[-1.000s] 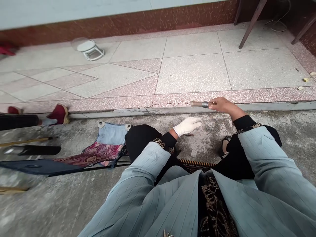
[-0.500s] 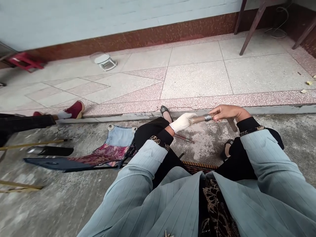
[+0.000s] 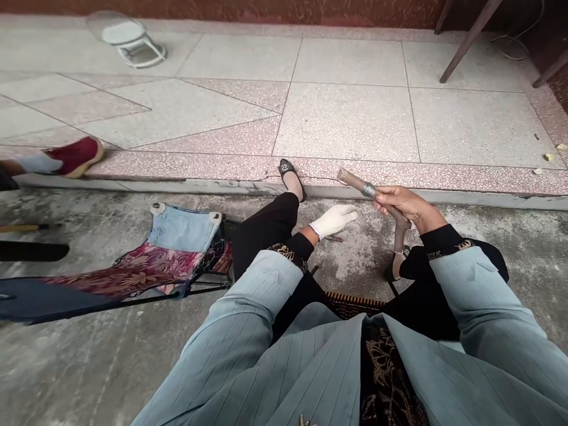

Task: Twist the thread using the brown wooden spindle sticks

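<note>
A brown wooden stick (image 3: 352,180), like a length of branch, rises at a slant toward the step, with a band of silver wire (image 3: 368,189) wound around it. My bare right hand (image 3: 402,204) is closed around the stick just below the wire. Beneath that hand, its lower part (image 3: 399,236) bends downward. My left hand (image 3: 336,220), in a white knitted glove, is apart from the stick, to its left and lower. Its fingers stretch out to the right with nothing seen in them. A thin reddish piece (image 3: 333,238) lies on the ground beyond it.
A low folding chair (image 3: 184,228) with denim and floral cloth stands at my left. The raised tiled step (image 3: 346,124) runs across ahead, bearing a small white stool (image 3: 133,41). Another person's red shoe (image 3: 80,157) rests at its edge. Dark table legs (image 3: 470,41) stand at the upper right.
My left hand has let go of the stick and moved down slightly. My right hand now grips it further along, and its free end points up left. The view has turned downward and to the right.
</note>
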`<state>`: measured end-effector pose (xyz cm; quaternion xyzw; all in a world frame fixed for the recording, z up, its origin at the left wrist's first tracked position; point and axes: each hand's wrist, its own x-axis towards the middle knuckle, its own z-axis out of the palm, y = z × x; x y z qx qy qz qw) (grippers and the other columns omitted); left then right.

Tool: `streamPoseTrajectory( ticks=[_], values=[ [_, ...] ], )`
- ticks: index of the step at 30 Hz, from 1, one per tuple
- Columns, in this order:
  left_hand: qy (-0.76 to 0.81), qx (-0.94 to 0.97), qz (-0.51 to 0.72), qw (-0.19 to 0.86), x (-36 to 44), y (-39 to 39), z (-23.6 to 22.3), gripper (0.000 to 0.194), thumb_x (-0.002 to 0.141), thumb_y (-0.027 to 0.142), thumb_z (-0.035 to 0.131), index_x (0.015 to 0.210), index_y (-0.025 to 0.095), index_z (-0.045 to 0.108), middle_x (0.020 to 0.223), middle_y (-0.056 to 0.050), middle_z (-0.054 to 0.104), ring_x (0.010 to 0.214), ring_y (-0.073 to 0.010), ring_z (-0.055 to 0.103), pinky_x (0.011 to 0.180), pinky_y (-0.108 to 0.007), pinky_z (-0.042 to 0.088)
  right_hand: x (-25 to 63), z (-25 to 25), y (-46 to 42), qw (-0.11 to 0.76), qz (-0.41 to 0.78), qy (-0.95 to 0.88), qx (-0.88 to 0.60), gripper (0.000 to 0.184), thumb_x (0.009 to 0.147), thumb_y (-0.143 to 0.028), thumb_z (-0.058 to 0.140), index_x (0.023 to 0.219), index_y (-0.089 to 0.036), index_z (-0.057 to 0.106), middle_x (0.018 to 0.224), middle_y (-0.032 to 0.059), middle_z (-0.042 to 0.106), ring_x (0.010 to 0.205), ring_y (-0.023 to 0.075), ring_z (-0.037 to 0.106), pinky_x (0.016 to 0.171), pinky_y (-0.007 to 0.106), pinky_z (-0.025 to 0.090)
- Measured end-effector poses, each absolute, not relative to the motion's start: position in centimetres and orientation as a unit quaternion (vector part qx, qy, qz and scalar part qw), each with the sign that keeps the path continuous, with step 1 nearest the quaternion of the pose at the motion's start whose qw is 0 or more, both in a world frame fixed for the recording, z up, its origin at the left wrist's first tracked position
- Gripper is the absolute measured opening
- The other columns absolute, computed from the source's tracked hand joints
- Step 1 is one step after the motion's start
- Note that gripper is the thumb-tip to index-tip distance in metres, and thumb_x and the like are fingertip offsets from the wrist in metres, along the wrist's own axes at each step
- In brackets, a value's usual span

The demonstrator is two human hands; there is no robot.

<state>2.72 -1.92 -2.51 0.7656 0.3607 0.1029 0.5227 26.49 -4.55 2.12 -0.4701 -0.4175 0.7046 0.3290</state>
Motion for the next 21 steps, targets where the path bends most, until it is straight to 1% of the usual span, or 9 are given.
streamPoseTrajectory(
  ticks=[4,6,9,11,14,16,17,19,21],
  values=[
    [0.332,0.837,0.074,0.429,2.8,-2.2,-2.8,0.031,0.096,0.038,0.043,0.091,0.016,0.065,0.079,-0.002,0.063,0.073,-0.0152,0.056,0.070,-0.025,0.039,27.2,0.6,-4.0,0.306,0.582,-0.464,-0.594,0.044,0.076,-0.038,0.075,0.114,-0.015,0.071,0.069,-0.0001,0.060,0.059,0.0118,0.050,0.058,0.026,0.041],
    [0.333,0.866,0.049,0.370,3.0,-2.1,-2.9,0.033,0.097,0.039,0.041,0.096,0.018,0.067,0.083,-0.003,0.066,0.076,-0.0172,0.058,0.070,-0.026,0.039,27.5,0.1,-3.8,0.227,0.478,-0.537,-0.657,0.039,0.080,-0.035,0.070,0.115,-0.016,0.072,0.075,0.0022,0.063,0.065,0.0145,0.053,0.063,0.028,0.041],
    [0.346,0.891,0.006,0.293,3.3,-2.1,-2.9,0.034,0.097,0.038,0.041,0.100,0.019,0.069,0.088,-0.006,0.069,0.079,-0.0193,0.061,0.069,-0.027,0.039,27.5,-0.1,-3.7,0.059,0.346,-0.644,-0.680,0.033,0.082,-0.033,0.067,0.112,-0.020,0.075,0.091,0.0059,0.070,0.079,0.0202,0.059,0.068,0.029,0.040],
    [0.334,0.902,-0.010,0.274,3.4,-2.2,-2.6,0.032,0.096,0.037,0.043,0.098,0.019,0.069,0.088,-0.006,0.070,0.079,-0.0198,0.061,0.069,-0.027,0.038,27.2,0.2,-3.7,-0.040,0.344,-0.687,-0.639,0.031,0.082,-0.032,0.067,0.110,-0.021,0.076,0.096,0.0063,0.072,0.083,0.0215,0.060,0.068,0.029,0.039],
    [0.284,0.903,0.008,0.323,3.4,-2.4,-1.7,0.031,0.095,0.036,0.044,0.094,0.019,0.070,0.084,-0.005,0.069,0.076,-0.0182,0.060,0.068,-0.027,0.038,27.1,1.0,-4.0,-0.135,0.455,-0.720,-0.506,0.026,0.081,-0.031,0.068,0.102,-0.020,0.078,0.082,0.0041,0.070,0.072,0.0180,0.058,0.063,0.028,0.037],
    [0.262,0.879,0.031,0.396,3.2,-2.3,-1.0,0.031,0.095,0.037,0.045,0.095,0.018,0.070,0.081,-0.003,0.068,0.074,-0.0167,0.060,0.068,-0.026,0.039,27.4,1.6,-4.3,-0.129,0.551,-0.716,-0.410,0.031,0.080,-0.035,0.069,0.105,-0.018,0.077,0.076,0.0019,0.067,0.066,0.0149,0.055,0.062,0.027,0.038],
    [0.260,0.860,0.044,0.437,3.1,-2.2,-0.7,0.031,0.095,0.038,0.046,0.095,0.017,0.069,0.081,-0.003,0.068,0.073,-0.0160,0.059,0.068,-0.025,0.040,27.6,2.0,-4.5,-0.096,0.592,-0.705,-0.380,0.037,0.080,-0.038,0.070,0.110,-0.018,0.076,0.077,0.0012,0.067,0.065,0.0137,0.053,0.062,0.026,0.039],
    [0.270,0.813,0.086,0.508,3.1,-2.0,-0.3,0.030,0.093,0.037,0.048,0.096,0.015,0.068,0.086,-0.004,0.068,0.073,-0.0144,0.059,0.068,-0.025,0.042,28.1,2.8,-4.9,0.015,0.650,-0.667,-0.364,0.048,0.079,-0.042,0.072,0.120,-0.018,0.072,0.080,0.0004,0.066,0.065,0.0119,0.052,0.062,0.026,0.041],
    [0.301,0.766,0.132,0.552,3.1,-1.8,0.0,0.030,0.093,0.037,0.047,0.094,0.013,0.065,0.083,-0.004,0.066,0.067,-0.0119,0.055,0.064,-0.024,0.041,28.4,3.3,-5.2,0.155,0.665,-0.615,-0.393,0.051,0.078,-0.044,0.074,0.121,-0.018,0.070,0.078,-0.0004,0.063,0.063,0.0104,0.050,0.061,0.025,0.042]
  ],
)
